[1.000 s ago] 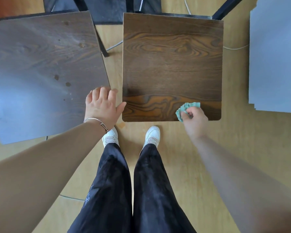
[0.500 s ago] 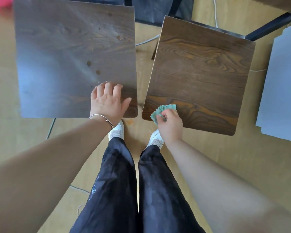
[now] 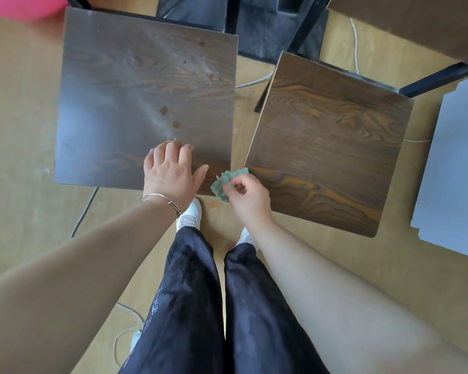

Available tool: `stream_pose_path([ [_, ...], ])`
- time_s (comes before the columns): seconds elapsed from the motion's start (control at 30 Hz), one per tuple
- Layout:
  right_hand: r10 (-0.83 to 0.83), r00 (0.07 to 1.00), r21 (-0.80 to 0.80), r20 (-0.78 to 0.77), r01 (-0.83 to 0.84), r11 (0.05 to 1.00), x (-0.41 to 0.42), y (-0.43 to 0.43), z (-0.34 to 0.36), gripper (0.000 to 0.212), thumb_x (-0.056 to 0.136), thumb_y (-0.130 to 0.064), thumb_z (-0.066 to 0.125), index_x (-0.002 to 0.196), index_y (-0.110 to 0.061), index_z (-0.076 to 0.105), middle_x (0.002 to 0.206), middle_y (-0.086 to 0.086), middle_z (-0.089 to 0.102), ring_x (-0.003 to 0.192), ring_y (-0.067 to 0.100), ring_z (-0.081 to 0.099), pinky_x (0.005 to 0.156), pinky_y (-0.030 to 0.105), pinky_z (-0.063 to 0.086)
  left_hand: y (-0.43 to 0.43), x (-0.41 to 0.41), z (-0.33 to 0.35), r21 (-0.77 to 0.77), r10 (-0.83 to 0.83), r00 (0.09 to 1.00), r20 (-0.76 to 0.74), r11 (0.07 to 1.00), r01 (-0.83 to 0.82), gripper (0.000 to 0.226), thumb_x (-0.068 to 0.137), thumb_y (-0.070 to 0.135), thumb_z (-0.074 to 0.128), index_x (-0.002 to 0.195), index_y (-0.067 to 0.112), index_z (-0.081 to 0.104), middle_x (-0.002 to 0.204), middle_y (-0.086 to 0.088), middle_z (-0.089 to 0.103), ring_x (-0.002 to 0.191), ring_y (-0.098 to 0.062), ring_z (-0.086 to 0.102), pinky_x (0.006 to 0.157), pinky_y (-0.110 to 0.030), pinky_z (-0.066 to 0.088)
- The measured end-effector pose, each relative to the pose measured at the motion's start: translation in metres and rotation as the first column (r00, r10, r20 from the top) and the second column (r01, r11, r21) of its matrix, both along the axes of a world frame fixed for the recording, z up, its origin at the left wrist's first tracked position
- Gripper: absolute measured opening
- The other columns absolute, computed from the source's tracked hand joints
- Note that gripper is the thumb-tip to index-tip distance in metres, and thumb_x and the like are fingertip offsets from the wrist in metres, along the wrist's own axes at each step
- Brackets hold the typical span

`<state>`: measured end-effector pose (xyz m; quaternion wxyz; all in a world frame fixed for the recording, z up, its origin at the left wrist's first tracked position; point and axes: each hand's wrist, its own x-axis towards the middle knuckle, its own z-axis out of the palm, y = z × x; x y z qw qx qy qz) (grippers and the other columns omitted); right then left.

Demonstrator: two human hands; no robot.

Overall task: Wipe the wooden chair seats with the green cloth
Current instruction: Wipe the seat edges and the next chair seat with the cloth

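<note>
Two wooden chair seats sit side by side on the yellow-brown floor [image 3: 335, 265], seen from above through the head camera. The left seat [image 3: 114, 103] is dark and dull, with a few small brown spots [image 3: 164, 110] on it. The right seat [image 3: 335, 147] is turned a little and has bright wavy lines in the wood.

The person's left hand [image 3: 170, 174] lies palm down on the near edge of the left seat. Its fingers are loose and hold nothing, and the thumb points out to the side. A thin silver bracelet [image 3: 161, 197] goes round that wrist.

The right hand [image 3: 250, 199] pinches the green cloth [image 3: 222, 183] between thumb and fingers. The cloth is all bunched up. It is over the gap between the two seats, right by their near corners. I cannot tell if it touches the wood of either seat.

Below the hands are two legs in black trousers [image 3: 195, 306] and white shoes [image 3: 191, 214]. White cables [image 3: 125, 330] lie on the floor. A stack of grey boards [image 3: 457, 171] is on the far right, and something pink [image 3: 19, 6] peeks in at the top left corner.
</note>
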<state>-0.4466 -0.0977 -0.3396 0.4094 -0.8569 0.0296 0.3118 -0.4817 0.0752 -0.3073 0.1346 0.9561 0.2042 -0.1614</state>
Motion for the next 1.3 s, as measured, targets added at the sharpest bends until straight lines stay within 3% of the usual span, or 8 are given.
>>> stream_pose_path([
  [0.13,-0.112,0.990,0.006,0.088,0.112,0.994,0.053,-0.039,0.011,0.009,0.085,-0.029,0.068,0.086,-0.021,0.064,0.085,-0.010,0.057,0.081,0.016,0.064,0.075,0.042,0.058,-0.018,0.020,0.007,0.009,-0.030,0.999,-0.012,1.000,0.030,0.052,0.095,0.051,0.045,0.130,0.012,0.048,0.135,-0.013,0.046,0.128,-0.037,0.035,0.110,-0.052,0.028],
  [0.3,-0.150,0.966,-0.106,0.209,0.175,0.979,0.122,-0.092,0.023,0.010,0.087,-0.031,0.068,0.091,-0.024,0.062,0.093,-0.006,0.058,0.086,0.013,0.063,0.078,0.041,0.059,-0.056,0.053,0.014,0.004,-0.113,0.994,0.009,0.994,0.113,0.052,0.094,0.052,0.043,0.129,0.014,0.050,0.132,-0.012,0.048,0.127,-0.036,0.037,0.109,-0.052,0.028],
  [0.6,-0.043,0.979,-0.278,0.201,0.099,0.955,0.154,-0.148,0.012,0.020,0.091,-0.023,0.064,0.111,-0.021,0.064,0.106,-0.002,0.058,0.096,0.015,0.058,0.082,0.026,0.049,-0.100,0.093,0.012,0.041,-0.252,0.968,0.003,0.967,0.252,0.060,0.093,0.058,0.030,0.136,0.020,0.046,0.138,-0.007,0.046,0.131,-0.031,0.036,0.112,-0.049,0.027],
  [0.8,0.021,0.977,-0.323,0.212,0.050,0.945,0.143,-0.158,0.004,0.025,0.091,-0.019,0.063,0.116,-0.021,0.059,0.118,-0.001,0.057,0.104,0.018,0.058,0.086,0.031,0.049,-0.113,0.098,0.006,0.068,-0.283,0.959,-0.034,0.956,0.284,0.058,0.095,0.058,0.027,0.137,0.022,0.044,0.136,-0.006,0.047,0.131,-0.031,0.036,0.113,-0.048,0.026],
  [0.93,0.142,0.953,-0.450,0.266,-0.008,0.893,0.141,-0.160,0.000,0.039,0.089,-0.022,0.067,0.125,-0.021,0.053,0.128,0.002,0.049,0.110,0.022,0.054,0.082,0.034,0.051,-0.117,0.096,0.004,0.054,-0.294,0.955,-0.037,0.954,0.296,0.060,0.094,0.058,0.028,0.136,0.020,0.047,0.133,-0.007,0.049,0.130,-0.031,0.038,0.112,-0.049,0.028],
  [1.13,0.246,0.952,-0.540,0.182,-0.112,0.834,0.149,-0.153,-0.005,0.043,0.088,-0.020,0.068,0.128,-0.023,0.052,0.128,0.003,0.050,0.107,0.023,0.058,0.082,0.039,0.056,-0.118,0.093,0.002,0.053,-0.293,0.955,-0.055,0.954,0.295,0.057,0.095,0.057,0.032,0.136,0.020,0.046,0.136,-0.006,0.047,0.130,-0.031,0.037,0.112,-0.049,0.027],
  [1.23,0.152,0.984,-0.528,0.092,-0.082,0.845,0.160,-0.148,0.001,0.037,0.086,-0.013,0.066,0.120,-0.024,0.058,0.117,0.000,0.056,0.100,0.023,0.059,0.074,0.034,0.053,-0.119,0.097,0.006,0.041,-0.295,0.955,-0.026,0.954,0.296,0.056,0.094,0.056,0.036,0.134,0.018,0.049,0.134,-0.008,0.049,0.127,-0.033,0.039,0.111,-0.050,0.028],
  [1.3,-0.012,0.999,-0.415,-0.043,-0.007,0.910,0.169,-0.145,0.009,0.028,0.086,-0.011,0.063,0.112,-0.021,0.062,0.107,0.002,0.063,0.093,0.023,0.063,0.073,0.035,0.056,-0.118,0.102,0.012,0.045,-0.305,0.952,-0.029,0.951,0.306,0.055,0.095,0.056,0.037,0.136,0.020,0.047,0.136,-0.007,0.047,0.128,-0.032,0.038,0.112,-0.049,0.026],
])
